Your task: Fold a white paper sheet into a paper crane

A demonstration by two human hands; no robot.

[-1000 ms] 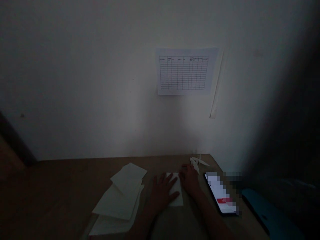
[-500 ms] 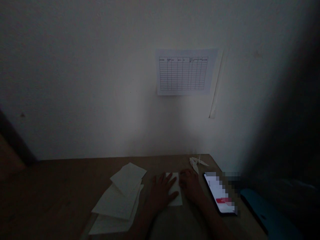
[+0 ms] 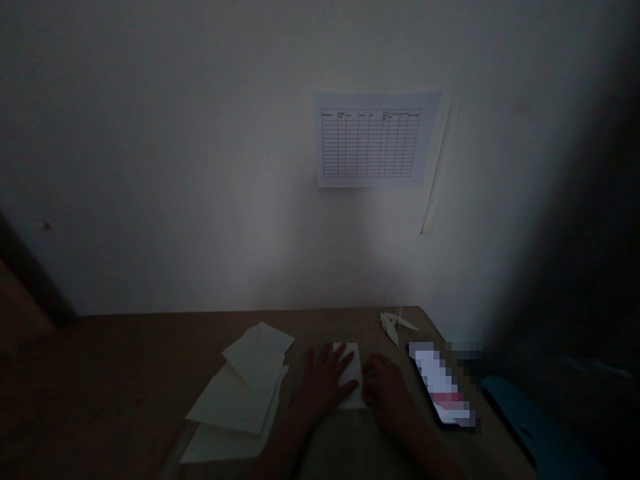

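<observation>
A small white rectangle of paper (image 3: 353, 370) lies flat on the table in front of me. My left hand (image 3: 327, 379) rests on its left part, fingers spread and pressing it down. At the paper's right edge is my right hand (image 3: 384, 383), with its fingers curled in and closed against that edge. Its fingertips are dim and partly hidden. To the left of my hands, several loose sheets of white paper (image 3: 240, 400) overlap in an untidy pile.
A lit phone (image 3: 440, 383) lies right of my right hand. Behind it are thin pale paper scraps (image 3: 390, 328). A blue curved object (image 3: 535, 420) stands beyond the brown table's (image 3: 125, 373) right edge. A printed grid sheet (image 3: 370, 143) hangs on the wall.
My right hand has slid down a little along the paper's right edge. My left hand stays spread on the paper, and the view has shifted slightly.
</observation>
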